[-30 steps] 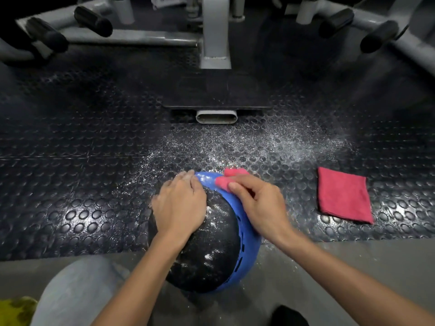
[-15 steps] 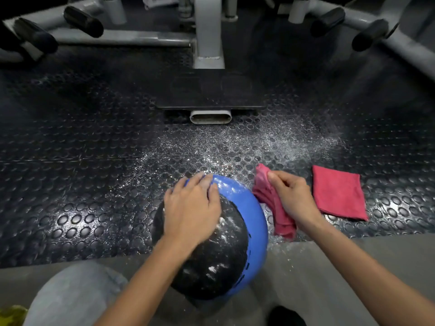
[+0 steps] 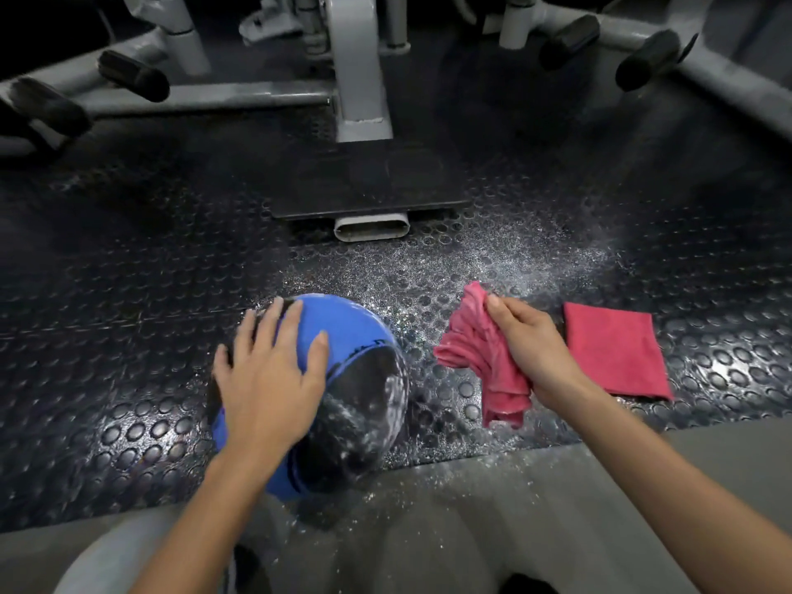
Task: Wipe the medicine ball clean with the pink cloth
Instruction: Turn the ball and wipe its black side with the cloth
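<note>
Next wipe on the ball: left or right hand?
Right. The right hand grips the crumpled pink cloth just beside the medicine ball; the left hand lies flat on top, steadying it.

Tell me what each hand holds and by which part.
The right hand grips the crumpled pink cloth by its bunched right side. The left hand lies flat on the medicine ball, holding nothing.

medicine ball [image 3: 351, 332]: blue and black (white-speckled) | cloth [image 3: 480, 353]: pink | floor mat [image 3: 128, 293]: black, round-studded

text: none legible | medicine ball [image 3: 343, 332]: dark lettering, too blurred to read
</note>
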Demonstrator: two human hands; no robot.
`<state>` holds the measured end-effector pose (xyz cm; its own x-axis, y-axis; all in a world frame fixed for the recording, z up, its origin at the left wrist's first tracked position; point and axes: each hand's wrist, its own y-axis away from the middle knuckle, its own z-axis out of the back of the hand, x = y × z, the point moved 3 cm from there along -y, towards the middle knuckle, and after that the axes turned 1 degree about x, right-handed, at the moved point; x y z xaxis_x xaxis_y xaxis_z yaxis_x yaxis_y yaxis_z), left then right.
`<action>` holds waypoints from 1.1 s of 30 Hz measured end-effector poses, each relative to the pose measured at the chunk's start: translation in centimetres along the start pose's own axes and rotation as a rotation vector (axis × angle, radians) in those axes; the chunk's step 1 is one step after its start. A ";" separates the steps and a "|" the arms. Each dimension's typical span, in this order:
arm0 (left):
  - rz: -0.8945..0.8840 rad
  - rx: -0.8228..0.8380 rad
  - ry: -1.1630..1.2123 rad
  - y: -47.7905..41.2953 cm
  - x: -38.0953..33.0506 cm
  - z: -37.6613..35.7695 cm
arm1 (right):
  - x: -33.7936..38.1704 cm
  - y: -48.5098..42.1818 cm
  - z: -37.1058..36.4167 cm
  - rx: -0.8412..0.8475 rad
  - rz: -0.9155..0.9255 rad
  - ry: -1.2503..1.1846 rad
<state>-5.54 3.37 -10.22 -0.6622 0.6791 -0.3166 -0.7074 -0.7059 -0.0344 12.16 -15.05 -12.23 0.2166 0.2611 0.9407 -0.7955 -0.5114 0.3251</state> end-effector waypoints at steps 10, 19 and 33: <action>0.034 -0.088 0.287 -3.0 4.8 1.7 | 4.4 -0.9 -10.8 0.181 0.479 0.261; 0.146 -0.107 0.264 -4.1 4.2 0.5 | 2.7 -4.1 -13.5 0.199 0.525 0.462; 0.010 -0.018 0.413 -6.6 5.2 0.9 | 2.2 0.1 -15.0 0.142 0.963 0.625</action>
<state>-4.57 11.74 -10.84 -0.5118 0.5372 -0.6704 -0.6947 -0.7179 -0.0449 4.06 -2.27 -11.53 -0.7941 0.0520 0.6056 -0.3995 -0.7956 -0.4555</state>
